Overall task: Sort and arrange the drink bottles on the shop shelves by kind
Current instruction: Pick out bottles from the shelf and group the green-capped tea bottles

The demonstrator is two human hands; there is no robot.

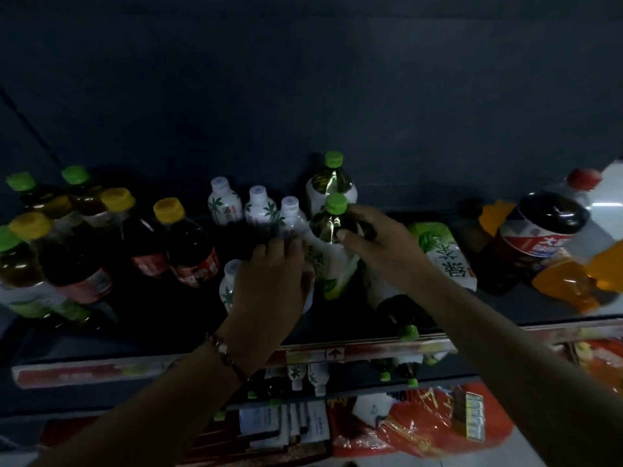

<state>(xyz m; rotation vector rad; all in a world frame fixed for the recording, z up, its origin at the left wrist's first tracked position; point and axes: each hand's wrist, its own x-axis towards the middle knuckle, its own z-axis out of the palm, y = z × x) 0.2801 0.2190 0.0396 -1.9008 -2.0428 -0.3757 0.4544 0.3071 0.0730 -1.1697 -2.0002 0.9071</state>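
right hand (367,241) grips a green-capped tea bottle (332,227), left hand (273,281) clasps a white bottle (293,220) mid-shelf (337,352); several bottles lie unsorted at right.

Shelf strip (317,354) shows an up arrow; bottle labels blurred

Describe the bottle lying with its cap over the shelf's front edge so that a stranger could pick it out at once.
Start at the red price strip along the front edge of the shelf and follow it to below the right hand. There a dark tea bottle lies on its side, its green cap poking out over the strip. The green-capped bottles just behind it stand upright; this one lies flat, cap towards you.
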